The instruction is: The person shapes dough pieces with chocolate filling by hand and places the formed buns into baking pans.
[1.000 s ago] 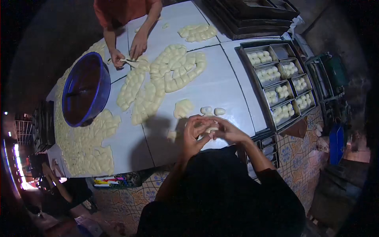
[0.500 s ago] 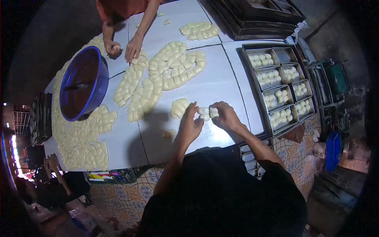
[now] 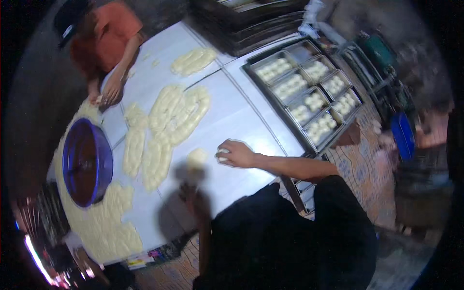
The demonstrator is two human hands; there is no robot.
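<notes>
My right hand (image 3: 235, 153) rests low over the white table (image 3: 237, 113), its fingers curled round small white dough balls (image 3: 223, 155). Most of that dough is hidden under the hand. Back toward my body is my left hand (image 3: 195, 199), dark in shadow and smeared, so its fingers cannot be made out. A small flat lump of dough (image 3: 197, 158) lies between the two hands. Farther left, cut dough pieces (image 3: 166, 116) are spread in joined strips. To the right stands a dark tray of metal tins (image 3: 251, 72), most with rows of dough balls (image 3: 290, 86).
A blue-purple basin (image 3: 107, 162) stands at the left on a broad sheet of dough (image 3: 104, 232). Across the table a person in an orange shirt (image 3: 113, 36) handles dough at the edge. Stacked dark trays (image 3: 256, 29) stand at the back.
My hands have come apart: the left has drawn back toward my body, and the right keeps the dough balls. The whole view has turned, and the person across has shifted within it.
</notes>
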